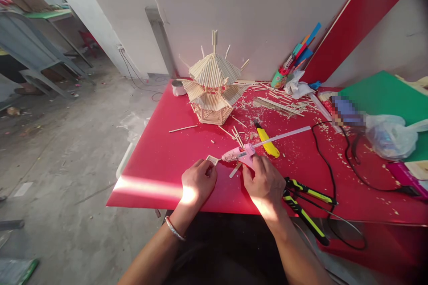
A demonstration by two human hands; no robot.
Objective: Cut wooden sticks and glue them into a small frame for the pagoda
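My right hand [264, 182] is wrapped round a pink glue gun [239, 154] with a long white glue stick [284, 136] poking out of its back. The nozzle points left at a small frame of wooden sticks [211, 159], pinched by the fingers of my left hand [198, 181] on the red table [157, 160]. Beyond them stands a pagoda model [213, 84] built of wooden sticks.
A yellow utility knife [267, 141] lies behind the gun. Yellow-black pliers [306, 207] and a black cable [329, 173] lie to the right. Loose sticks and sawdust [281, 104] litter the far side. A plastic bag [389, 136], green board [384, 93] and pens [296, 60] are at the right back.
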